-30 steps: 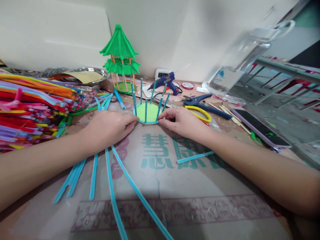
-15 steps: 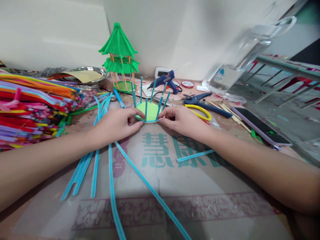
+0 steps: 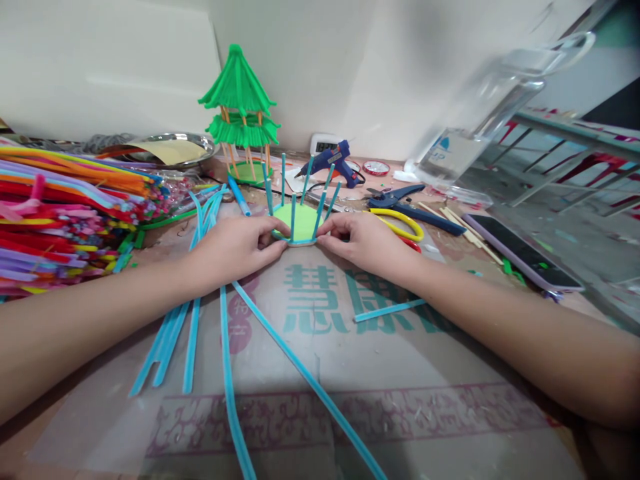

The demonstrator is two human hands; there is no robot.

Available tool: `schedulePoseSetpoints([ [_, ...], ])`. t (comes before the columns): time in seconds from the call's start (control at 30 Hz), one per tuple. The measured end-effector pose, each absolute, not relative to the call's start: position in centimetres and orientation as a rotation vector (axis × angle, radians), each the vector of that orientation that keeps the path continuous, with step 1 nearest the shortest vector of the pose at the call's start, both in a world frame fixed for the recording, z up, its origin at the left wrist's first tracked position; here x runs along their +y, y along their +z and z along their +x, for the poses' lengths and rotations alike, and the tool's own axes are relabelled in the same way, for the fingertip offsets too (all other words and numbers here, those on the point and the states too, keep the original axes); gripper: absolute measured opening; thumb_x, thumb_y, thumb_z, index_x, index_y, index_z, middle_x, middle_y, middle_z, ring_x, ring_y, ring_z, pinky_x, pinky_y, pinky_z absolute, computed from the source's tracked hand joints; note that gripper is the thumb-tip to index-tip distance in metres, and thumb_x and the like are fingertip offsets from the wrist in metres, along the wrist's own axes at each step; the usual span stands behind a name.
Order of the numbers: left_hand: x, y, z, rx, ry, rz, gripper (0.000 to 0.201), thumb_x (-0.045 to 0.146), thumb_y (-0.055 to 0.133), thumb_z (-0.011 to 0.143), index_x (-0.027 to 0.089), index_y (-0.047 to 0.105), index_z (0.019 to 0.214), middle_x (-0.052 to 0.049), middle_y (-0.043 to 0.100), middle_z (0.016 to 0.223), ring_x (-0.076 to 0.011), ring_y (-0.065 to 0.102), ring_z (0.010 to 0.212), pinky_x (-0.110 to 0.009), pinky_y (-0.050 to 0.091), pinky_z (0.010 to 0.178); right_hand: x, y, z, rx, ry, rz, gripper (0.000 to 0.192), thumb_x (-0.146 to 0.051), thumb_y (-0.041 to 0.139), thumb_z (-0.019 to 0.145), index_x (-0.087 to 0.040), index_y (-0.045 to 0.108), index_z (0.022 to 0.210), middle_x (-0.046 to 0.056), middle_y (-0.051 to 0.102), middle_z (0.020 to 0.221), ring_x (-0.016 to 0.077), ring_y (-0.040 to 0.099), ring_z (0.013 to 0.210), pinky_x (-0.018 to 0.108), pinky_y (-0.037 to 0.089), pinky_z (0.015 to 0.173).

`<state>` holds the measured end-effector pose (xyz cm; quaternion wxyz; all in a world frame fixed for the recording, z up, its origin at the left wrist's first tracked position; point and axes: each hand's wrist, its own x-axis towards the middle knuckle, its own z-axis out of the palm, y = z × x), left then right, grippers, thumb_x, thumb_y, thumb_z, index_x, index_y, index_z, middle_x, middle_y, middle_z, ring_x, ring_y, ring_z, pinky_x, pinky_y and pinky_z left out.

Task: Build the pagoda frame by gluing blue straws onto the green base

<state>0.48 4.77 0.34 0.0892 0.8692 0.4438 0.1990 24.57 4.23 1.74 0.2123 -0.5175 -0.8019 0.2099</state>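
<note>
A light green base [image 3: 303, 219] with several upright blue posts stands in the middle of the table. A blue pipe cleaner strip [image 3: 302, 242] runs along its near edge. My left hand [image 3: 243, 243] pinches the near left part of this edge between thumb and fingers. On the opposite side, my right hand [image 3: 356, 239] pinches the near right part, close to a post. Long blue pipe cleaners [image 3: 295, 370] trail out below my left hand toward me. A shorter blue piece [image 3: 387, 311] lies beside my right forearm.
Behind the base stand a green pagoda model [image 3: 239, 100] and a blue glue gun [image 3: 327, 163]. Bundled coloured pipe cleaners [image 3: 65, 213] fill the left side. To the right lie blue-handled cutters [image 3: 420, 208], yellow-handled scissors [image 3: 400, 223], a phone [image 3: 520, 252] and a clear bottle [image 3: 475, 127].
Both hands keep their pinch on the base edge, almost unmoved. The loose blue pipe cleaners under my left forearm have shifted slightly to the right.
</note>
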Motion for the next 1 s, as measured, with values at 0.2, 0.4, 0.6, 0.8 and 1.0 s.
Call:
schedulePoseSetpoints([
  [0.2, 4.3, 0.4, 0.4, 1.363, 0.603, 2.644, 0.031, 0.038, 0.053, 0.091, 0.020, 0.069, 0.111, 0.001, 0.064, 0.065, -0.0165, 0.057, 0.059, -0.028, 0.034, 0.056, 4.3, 1.7, 24.6, -2.229, 0.610, -1.427, 0.016, -0.030, 0.062, 0.088, -0.017, 0.070, 0.087, -0.004, 0.059, 0.060, 0.0096, 0.048, 0.053, 0.025, 0.032, 0.055],
  [0.4, 3.5, 0.7, 0.1, 1.385, 0.554, 2.784, 0.028, 0.039, 0.050, 0.095, 0.023, 0.072, 0.103, 0.001, 0.069, 0.071, -0.0155, 0.060, 0.060, -0.027, 0.033, 0.057, 4.3, 1.7, 24.6, -2.233, 0.599, -1.428, 0.016, -0.030, 0.062, 0.088, -0.017, 0.071, 0.086, -0.004, 0.060, 0.060, 0.0097, 0.048, 0.053, 0.026, 0.033, 0.057],
  [0.6, 3.6, 0.4, -0.2, 1.331, 0.513, 2.885, 0.033, 0.040, 0.047, 0.098, 0.025, 0.075, 0.107, -0.002, 0.078, 0.085, -0.0182, 0.068, 0.071, -0.028, 0.038, 0.060, 4.3, 1.9, 24.5, -2.227, 0.629, -1.438, 0.017, -0.031, 0.062, 0.088, -0.017, 0.070, 0.087, -0.004, 0.059, 0.059, 0.0100, 0.048, 0.053, 0.026, 0.033, 0.056],
  [0.8, 3.5, 0.4, -0.2, 1.347, 0.518, 2.945, 0.034, 0.040, 0.046, 0.100, 0.025, 0.075, 0.110, -0.002, 0.080, 0.091, -0.0196, 0.072, 0.076, -0.029, 0.040, 0.062, 4.2, 2.0, 24.5, -2.226, 0.642, -1.445, 0.016, -0.030, 0.061, 0.088, -0.017, 0.069, 0.085, -0.004, 0.059, 0.059, 0.0098, 0.048, 0.052, 0.025, 0.033, 0.056],
  [1.0, 3.5, 0.3, -0.1, 1.351, 0.445, 3.017, 0.040, 0.041, 0.042, 0.101, 0.025, 0.078, 0.107, -0.005, 0.081, 0.096, -0.0241, 0.075, 0.087, -0.032, 0.044, 0.066, 4.2, 1.9, 24.4, -2.221, 0.650, -1.436, 0.016, -0.030, 0.061, 0.088, -0.017, 0.069, 0.085, -0.004, 0.058, 0.059, 0.0098, 0.048, 0.053, 0.025, 0.033, 0.056],
])
